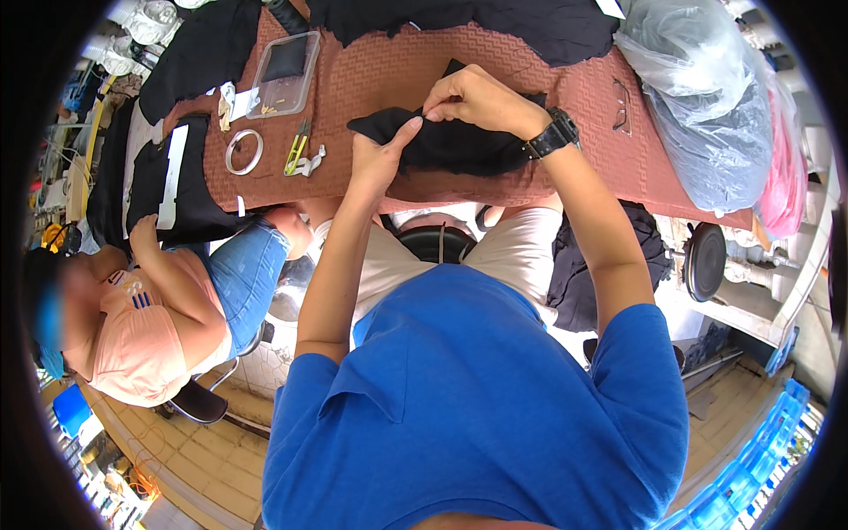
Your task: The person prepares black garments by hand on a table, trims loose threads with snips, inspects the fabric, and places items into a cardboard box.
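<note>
A piece of black cloth (468, 150) lies bunched on the brown table cover in front of me. My left hand (380, 157) is closed on its left part, thumb on top near the edge. My right hand (481, 99), with a black watch on the wrist, pinches at the cloth's upper edge close to my left thumb. Whatever is between those fingertips, beyond cloth, is too small to make out. Left of my hands lie thread snips (299, 148) with yellow-green handles and a white ring-shaped roll (244, 152).
A clear plastic tray (311, 75) holds a black pad and small bits. Eyeglasses (623, 106) rest at right, near bulky clear bags (698, 97). More black cloth (459, 19) spreads along the far side. A seated co-worker (168, 309) works at left over black cloth.
</note>
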Demonstrator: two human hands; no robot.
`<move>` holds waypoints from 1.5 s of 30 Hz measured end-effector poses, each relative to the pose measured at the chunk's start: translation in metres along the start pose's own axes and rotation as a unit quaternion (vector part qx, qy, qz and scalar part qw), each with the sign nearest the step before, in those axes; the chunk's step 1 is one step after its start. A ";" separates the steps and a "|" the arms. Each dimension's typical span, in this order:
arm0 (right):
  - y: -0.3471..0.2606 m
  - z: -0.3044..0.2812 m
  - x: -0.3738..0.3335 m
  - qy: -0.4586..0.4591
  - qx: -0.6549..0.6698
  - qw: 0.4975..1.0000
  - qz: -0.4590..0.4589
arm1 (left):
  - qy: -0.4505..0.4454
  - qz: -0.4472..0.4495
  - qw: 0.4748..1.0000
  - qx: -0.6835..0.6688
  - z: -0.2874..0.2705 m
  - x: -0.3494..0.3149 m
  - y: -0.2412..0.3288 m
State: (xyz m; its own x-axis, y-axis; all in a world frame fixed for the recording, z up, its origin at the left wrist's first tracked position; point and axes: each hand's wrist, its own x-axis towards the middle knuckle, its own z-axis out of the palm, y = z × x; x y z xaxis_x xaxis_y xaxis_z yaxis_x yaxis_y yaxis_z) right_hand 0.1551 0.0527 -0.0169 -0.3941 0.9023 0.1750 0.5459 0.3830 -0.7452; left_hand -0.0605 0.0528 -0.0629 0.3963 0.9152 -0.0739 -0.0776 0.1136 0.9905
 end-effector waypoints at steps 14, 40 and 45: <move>0.025 0.002 0.007 0.078 -0.053 0.996 0.005 | 0.018 -0.046 0.998 -0.044 -0.002 -0.004 -0.013; 0.085 0.008 -0.200 0.530 -0.126 0.740 0.395 | -0.011 0.151 0.894 0.421 -0.015 0.098 -0.042; 0.013 0.026 -0.132 0.586 0.290 0.740 0.158 | 0.011 0.131 0.914 0.383 -0.015 0.087 -0.010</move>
State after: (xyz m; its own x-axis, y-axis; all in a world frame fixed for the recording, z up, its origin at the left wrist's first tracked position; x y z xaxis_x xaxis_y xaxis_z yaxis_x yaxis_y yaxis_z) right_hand 0.1947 -0.0670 -0.0666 0.7824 0.6116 0.1175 -0.0695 0.2732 -0.9595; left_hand -0.0390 0.1371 -0.0815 0.4363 0.8807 0.1843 0.4994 -0.4074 0.7647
